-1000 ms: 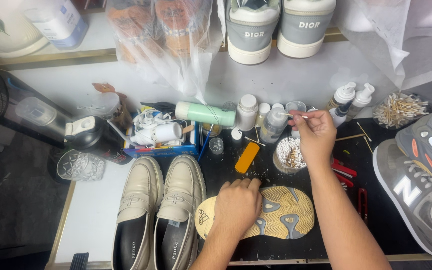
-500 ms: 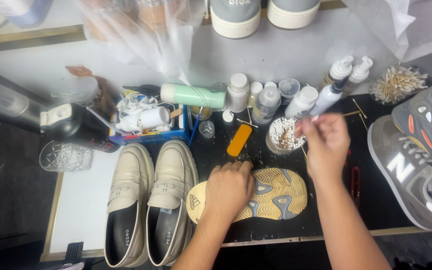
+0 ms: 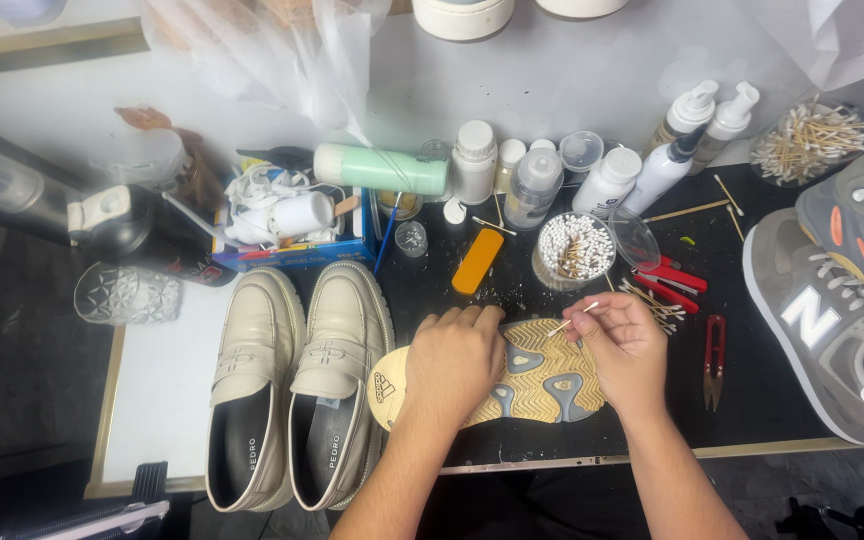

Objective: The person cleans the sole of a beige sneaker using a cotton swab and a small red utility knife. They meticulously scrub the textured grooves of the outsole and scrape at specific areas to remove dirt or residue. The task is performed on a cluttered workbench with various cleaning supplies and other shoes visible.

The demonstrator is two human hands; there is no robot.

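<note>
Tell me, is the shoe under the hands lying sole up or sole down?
Sole up: the shoe shows its yellow and grey tread, pressed by the left hand.

My left hand (image 3: 455, 362) presses flat on the upturned yellow shoe sole (image 3: 542, 385) near the front edge of the black mat (image 3: 752, 400). My right hand (image 3: 624, 345) pinches a cotton swab (image 3: 572, 318), its tip against the sole. Cream loafers (image 3: 297, 385) sit just left.
</note>
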